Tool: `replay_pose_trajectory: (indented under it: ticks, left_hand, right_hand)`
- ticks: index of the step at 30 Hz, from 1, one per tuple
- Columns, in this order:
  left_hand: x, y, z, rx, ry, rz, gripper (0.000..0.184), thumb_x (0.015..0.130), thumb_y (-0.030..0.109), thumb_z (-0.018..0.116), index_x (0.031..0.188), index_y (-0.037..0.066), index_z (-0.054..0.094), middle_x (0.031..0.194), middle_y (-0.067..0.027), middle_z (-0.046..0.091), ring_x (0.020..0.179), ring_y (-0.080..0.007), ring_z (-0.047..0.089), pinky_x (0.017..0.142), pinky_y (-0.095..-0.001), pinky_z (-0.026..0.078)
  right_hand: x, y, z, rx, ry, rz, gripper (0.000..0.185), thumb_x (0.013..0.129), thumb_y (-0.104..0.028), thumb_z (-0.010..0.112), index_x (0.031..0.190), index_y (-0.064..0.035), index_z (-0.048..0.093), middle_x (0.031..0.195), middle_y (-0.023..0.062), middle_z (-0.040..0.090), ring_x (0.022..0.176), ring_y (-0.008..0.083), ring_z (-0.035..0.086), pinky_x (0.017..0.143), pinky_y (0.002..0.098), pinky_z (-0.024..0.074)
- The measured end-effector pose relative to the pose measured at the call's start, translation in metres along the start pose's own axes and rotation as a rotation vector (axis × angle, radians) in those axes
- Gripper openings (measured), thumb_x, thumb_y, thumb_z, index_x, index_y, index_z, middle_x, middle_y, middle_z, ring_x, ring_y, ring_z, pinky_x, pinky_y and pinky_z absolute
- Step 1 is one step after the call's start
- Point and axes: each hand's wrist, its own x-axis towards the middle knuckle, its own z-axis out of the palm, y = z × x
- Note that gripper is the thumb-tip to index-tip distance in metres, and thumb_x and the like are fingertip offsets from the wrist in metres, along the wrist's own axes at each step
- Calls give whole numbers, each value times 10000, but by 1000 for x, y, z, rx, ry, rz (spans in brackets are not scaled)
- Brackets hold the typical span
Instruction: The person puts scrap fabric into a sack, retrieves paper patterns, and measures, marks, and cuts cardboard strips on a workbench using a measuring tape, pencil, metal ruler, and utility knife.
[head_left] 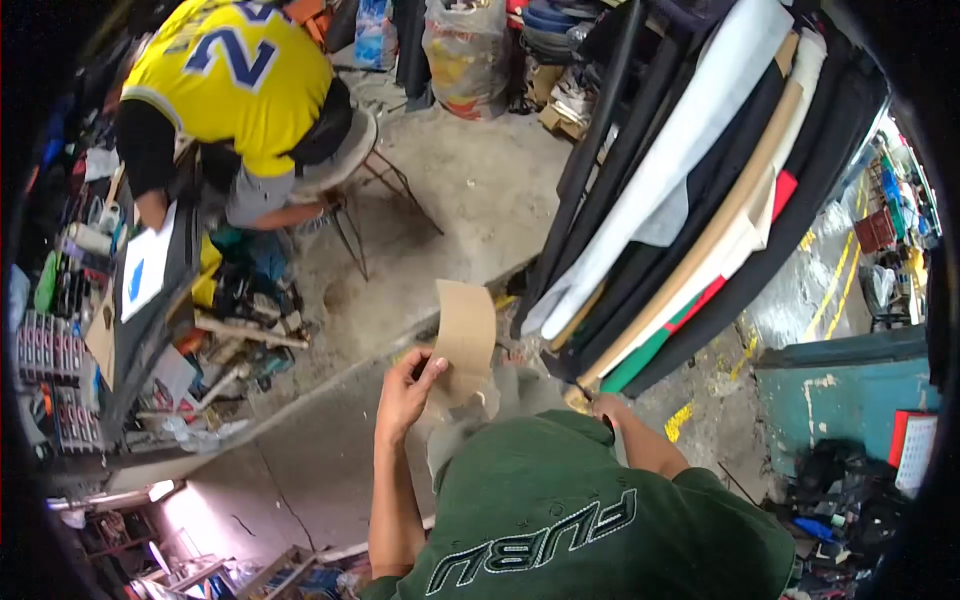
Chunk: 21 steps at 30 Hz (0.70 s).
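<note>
My left hand (404, 395) pinches a curved piece of brown cardboard (466, 335) between thumb and fingers, holding it upright in front of my body. Its lower edge looks torn. Low on the right, my right hand (608, 408) is closed beside the bottom ends of several leaning rolls. A small tan piece with a dark part (577, 399) shows at its fingers, too unclear to name. Among the rolls are a white roll (680, 140), a tan roll (745, 190) and a black roll (605, 110), with green and red material between them.
Someone in a yellow jersey (225, 80) sits on a stool (345, 160) at the upper left, over a white sheet (148, 265). Scraps (250, 330) litter the floor there. A teal bin (845, 390) stands at the right; a full plastic sack (465, 55) is at the back.
</note>
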Motion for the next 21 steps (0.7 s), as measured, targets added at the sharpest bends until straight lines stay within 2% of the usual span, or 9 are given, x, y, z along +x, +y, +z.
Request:
replay_pose_trajectory:
  ticks: [3,5,7,9,15,17,19,20,21]
  left_hand:
    - [41,20,-10,-64,39,16,222,989,187,698,1088,-9,662,950,10,676,873,-76,583,816,-244,459]
    - [70,33,-22,-95,62,23,213,989,180,697,1087,-6,662,957,9,676,881,-77,583,820,-245,459]
    - [92,46,-34,-148,108,28,196,988,167,695,1086,0,663,969,8,675,896,-78,583,826,-247,458]
    - [117,64,-40,-184,146,25,186,985,162,697,1082,6,665,969,7,676,894,-80,585,824,-249,461]
    - [245,113,-49,-292,155,54,162,975,164,709,1068,38,670,966,11,676,888,-82,591,812,-263,476]
    - [280,122,-58,-261,59,-4,171,972,181,716,1068,47,672,951,18,668,879,-80,586,804,-265,478]
    - [315,151,-69,-209,-40,-39,195,972,215,722,1070,53,674,920,32,647,857,-76,570,781,-263,476]
    - [321,166,-73,-193,-44,-55,212,974,232,721,1071,50,673,903,40,634,845,-73,559,766,-259,471]
    - [332,184,-80,-151,-72,-92,229,977,245,718,1079,46,671,893,42,630,834,-69,548,757,-253,467]
  right_hand:
    - [18,-96,-122,227,144,-225,388,911,-364,650,767,-6,611,660,81,620,568,220,605,535,400,468]
    - [89,-135,-164,263,255,-246,375,893,-381,675,818,-23,593,646,87,600,482,219,562,472,387,439]
    - [87,-225,-231,258,319,-282,328,920,-348,667,906,-30,589,627,71,577,466,189,543,437,363,411]
    - [53,-322,-289,436,202,-212,333,953,-364,651,926,-42,568,616,50,551,481,160,529,437,339,407]
    - [145,-419,-352,460,36,-315,353,996,-420,597,916,-84,524,626,30,565,475,152,517,405,347,379]
    - [144,-431,-380,459,106,-140,335,1002,-399,582,892,-84,556,622,30,580,473,158,524,385,362,358]
    - [156,-402,-395,539,119,13,413,965,-352,609,656,-79,607,545,64,579,440,199,547,416,351,413]
    - [144,-398,-408,606,160,-121,432,953,-337,615,607,-79,597,532,79,583,425,212,551,430,353,434]
    - [140,-402,-425,610,136,-64,402,952,-318,628,638,-68,599,533,75,572,425,210,546,429,364,435]
